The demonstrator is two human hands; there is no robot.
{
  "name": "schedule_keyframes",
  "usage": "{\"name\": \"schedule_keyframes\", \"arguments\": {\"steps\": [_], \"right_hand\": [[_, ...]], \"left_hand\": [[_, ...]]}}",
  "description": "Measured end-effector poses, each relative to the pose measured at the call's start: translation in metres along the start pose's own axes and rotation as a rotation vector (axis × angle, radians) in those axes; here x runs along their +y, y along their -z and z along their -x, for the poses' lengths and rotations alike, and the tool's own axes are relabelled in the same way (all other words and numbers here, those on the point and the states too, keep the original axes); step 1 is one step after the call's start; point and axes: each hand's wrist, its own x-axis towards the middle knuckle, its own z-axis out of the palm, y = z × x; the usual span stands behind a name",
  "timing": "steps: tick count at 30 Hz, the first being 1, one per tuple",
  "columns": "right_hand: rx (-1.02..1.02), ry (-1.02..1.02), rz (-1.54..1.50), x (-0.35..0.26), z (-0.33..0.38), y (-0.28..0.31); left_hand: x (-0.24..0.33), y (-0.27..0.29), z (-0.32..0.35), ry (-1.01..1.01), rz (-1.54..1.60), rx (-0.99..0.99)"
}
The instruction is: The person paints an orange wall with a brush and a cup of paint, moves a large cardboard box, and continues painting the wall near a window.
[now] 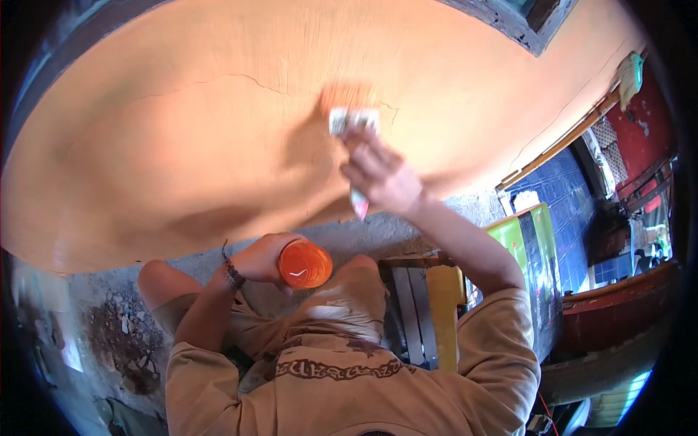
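Right hand [382, 174] grips a paintbrush [353, 123], bristles pressed to the orange wall [182, 145]. Left hand [263, 258] wraps a cup of orange paint [305, 264] held over the lap. A darker wet patch sits above the brush (small); most of the wall looks dry, judged unfinished.

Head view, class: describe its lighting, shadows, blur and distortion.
Head view: warm, bright light on the orange wall; the right hand with the paintbrush throws a soft shadow to its left; the brush head looks slightly blurred; fisheye bends the wall's edges, corners black; the left hand holds an orange cup.
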Motion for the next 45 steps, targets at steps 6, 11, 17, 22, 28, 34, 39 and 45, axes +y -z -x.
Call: {"name": "schedule_keyframes", "arguments": {"steps": [6,11,17,22,28,34,39,45], "right_hand": [[-0.613,-0.171,-0.585,0.013,0.013,0.005],[0.176,-0.168,-0.379,0.055,0.011,0.02],[-0.04,-0.051,-0.213,-0.009,0.057,-0.03],[-0.527,-0.249,-0.764,-0.031,0.088,-0.015],[-0.263,-0.62,-0.984,-0.025,0.108,0.028],[-0.065,-1.138,-1.417,-0.034,0.135,0.033],[0.248,-0.881,-1.223,-0.03,0.144,0.029],[0.34,-0.986,-1.229,-0.028,0.144,0.029]], "left_hand": [[-0.001,-0.005,0.002,-0.052,-0.047,-0.009],[0.003,-0.008,0.007,0.016,-0.012,0.007],[0.009,-0.008,0.009,0.009,-0.071,0.042],[0.014,-0.004,0.004,0.035,-0.068,0.083],[0.029,-0.003,0.001,0.044,-0.127,0.154],[0.045,-0.021,0.007,0.143,0.006,0.271],[0.059,-0.047,0.02,0.123,0.061,0.464],[0.079,-0.073,0.018,0.131,0.066,0.675]]}}
